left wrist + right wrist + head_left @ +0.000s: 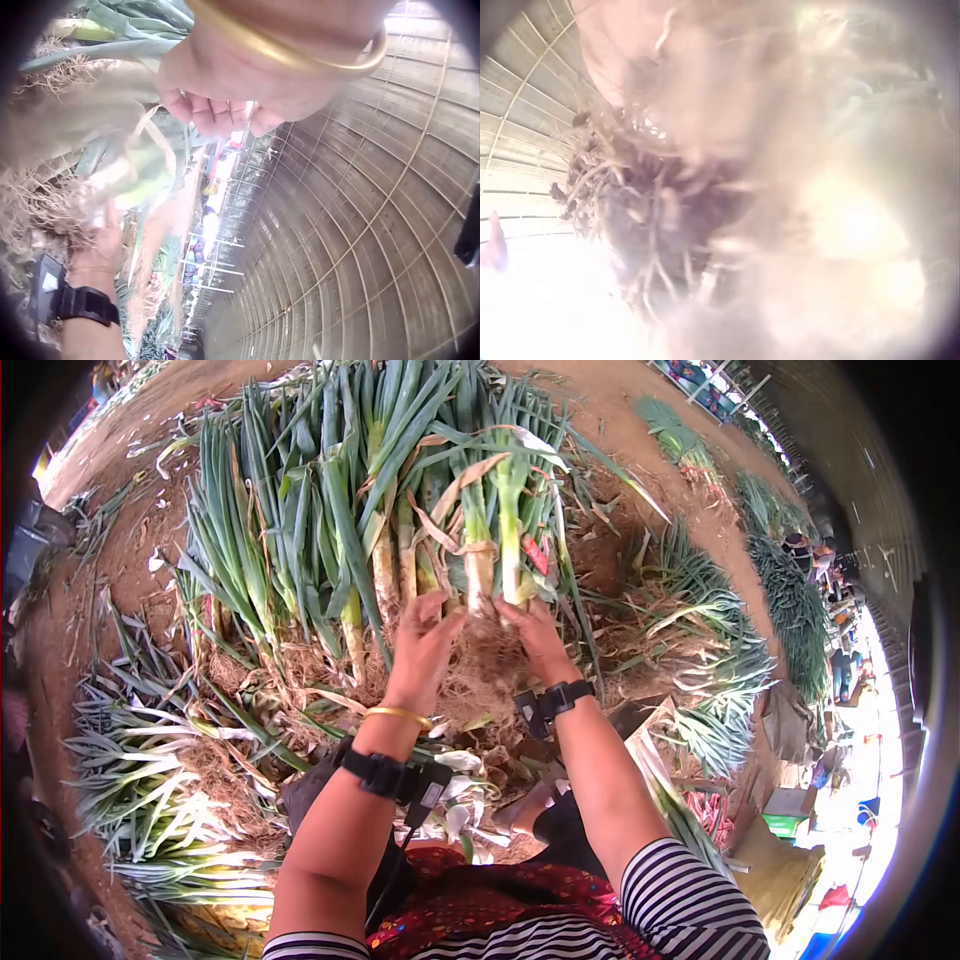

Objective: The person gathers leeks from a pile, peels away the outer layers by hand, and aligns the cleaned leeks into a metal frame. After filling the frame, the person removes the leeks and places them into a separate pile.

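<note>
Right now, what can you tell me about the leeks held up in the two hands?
The leeks are a few stalks held together, roughly upright. Their shanks are white below, and long green leaves fan out above, with dry tan outer skins peeling off. A tangle of brown, earthy roots hangs at the base. The left hand and right hand grip them near the base, one on each side. Behind them stands a pile of more leeks.
</note>
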### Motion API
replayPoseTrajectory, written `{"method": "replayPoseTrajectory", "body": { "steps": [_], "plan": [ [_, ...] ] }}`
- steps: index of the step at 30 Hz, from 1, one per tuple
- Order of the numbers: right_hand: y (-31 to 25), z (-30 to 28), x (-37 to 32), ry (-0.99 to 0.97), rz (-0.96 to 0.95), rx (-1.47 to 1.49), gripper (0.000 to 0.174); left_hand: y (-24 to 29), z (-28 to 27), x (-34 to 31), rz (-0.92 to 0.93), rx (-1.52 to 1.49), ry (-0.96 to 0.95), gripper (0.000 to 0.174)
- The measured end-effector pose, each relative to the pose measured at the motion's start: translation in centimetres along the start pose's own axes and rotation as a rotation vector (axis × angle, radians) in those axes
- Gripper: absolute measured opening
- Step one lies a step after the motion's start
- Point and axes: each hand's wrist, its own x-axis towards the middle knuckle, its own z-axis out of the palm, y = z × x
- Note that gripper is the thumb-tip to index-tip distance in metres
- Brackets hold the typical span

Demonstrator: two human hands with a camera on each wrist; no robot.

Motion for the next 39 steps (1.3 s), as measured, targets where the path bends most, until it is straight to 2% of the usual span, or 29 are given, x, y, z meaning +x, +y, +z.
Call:
{"method": "replayPoseTrajectory", "body": {
  "steps": [1, 3, 4, 5, 7, 8, 9, 10, 11, 13, 15, 17, 21, 24, 28, 30, 32, 33, 35, 37, 38, 39],
  "plan": [
    [-1.4, 1.2, -1.4, -0.046, -0.047, 0.049, 0.062, -1.1, 0.8, 0.1, -0.024, 0.051, 0.018, 0.058],
    [-2.9, 2.4, -3.0, -0.139, -0.159, 0.125, 0.052, -3.0, 1.6, 0.4, -0.081, 0.057, -0.119, 0.07],
    [-3.4, 2.7, -3.2, -0.173, -0.204, 0.095, 0.049, -3.1, 1.9, 0.3, -0.142, 0.013, -0.083, 0.069],
    [-3.9, 2.8, -3.6, -0.204, -0.245, 0.067, 0.047, -3.5, 1.6, 0.4, -0.146, -0.073, -0.136, 0.066],
    [-4.6, 2.2, -5.0, -0.182, -0.255, 0.019, 0.044, -4.3, 1.1, 1.4, -0.197, 0.001, -0.109, 0.063],
    [-4.8, 1.6, -6.0, -0.167, -0.254, 0.0, 0.042, -4.7, 0.7, 1.7, -0.152, 0.018, -0.143, 0.06],
    [-4.8, 1.0, -7.0, -0.153, -0.251, -0.018, 0.039, -3.4, 1.3, 0.7, -0.185, 0.004, -0.084, 0.057],
    [-4.6, 0.5, -8.0, -0.152, -0.247, 0.039, 0.032, -3.2, 1.3, 0.7, -0.153, 0.014, -0.102, 0.055],
    [-4.7, -0.4, -9.0, -0.151, -0.251, 0.038, 0.032, -3.3, 0.9, 0.7, -0.125, 0.023, -0.115, 0.053],
    [-6.1, -1.4, -11.9, -0.293, -0.084, 0.395, 0.028, -3.4, 0.9, 0.9, -0.07, -0.001, -0.096, 0.049],
    [-7.5, -1.6, -14.0, -0.235, -0.117, 0.457, 0.031, -3.4, 0.9, 0.5, -0.017, -0.016, -0.079, 0.045],
    [-8.3, -2.4, -15.0, -0.271, -0.159, 0.513, 0.034, -2.8, 0.7, 0.1, 0.034, 0.038, -0.103, 0.049],
    [-9.8, -3.5, -15.2, -0.21, -0.287, 0.371, 0.044, -1.7, -0.5, -0.2, -0.024, 0.015, -0.093, 0.045],
    [-9.8, -4.0, -11.8, -0.193, -0.301, 0.183, 0.037, 0.0, -1.1, -1.2, -0.018, -0.011, -0.034, 0.043],
    [-7.7, -3.6, -4.4, -0.101, -0.204, -0.064, 0.034, 0.7, -2.2, -0.6, -0.001, -0.075, 0.009, 0.041],
    [-3.0, -4.4, 1.4, -0.098, -0.184, -0.094, 0.034, 0.9, -2.5, -0.3, 0.005, -0.106, 0.023, 0.04],
    [3.4, -5.8, 7.3, 0.089, -0.26, -0.391, 0.039, 1.4, -2.6, -0.2, 0.002, -0.131, 0.027, 0.04],
    [4.8, -5.6, 8.0, 0.08, -0.254, -0.391, 0.039, 1.7, -2.5, -0.2, 0.002, -0.157, 0.023, 0.039],
    [7.4, -4.4, 7.8, 0.358, -0.289, -0.961, 0.047, 2.4, -2.4, -0.1, -0.002, -0.145, 0.042, 0.039],
    [8.7, -2.2, 6.9, 0.438, -0.22, -0.869, 0.044, 2.7, -2.5, 0.0, 0.017, -0.191, 0.023, 0.039],
    [9.2, -1.0, 6.0, 0.448, -0.262, -0.82, 0.044, 3.1, -2.2, -0.2, 0.011, -0.184, 0.022, 0.04],
    [9.2, 0.6, 4.9, 0.395, -0.269, -0.655, 0.045, 3.2, -2.2, -0.2, 0.004, -0.183, 0.03, 0.04]
  ]
}}
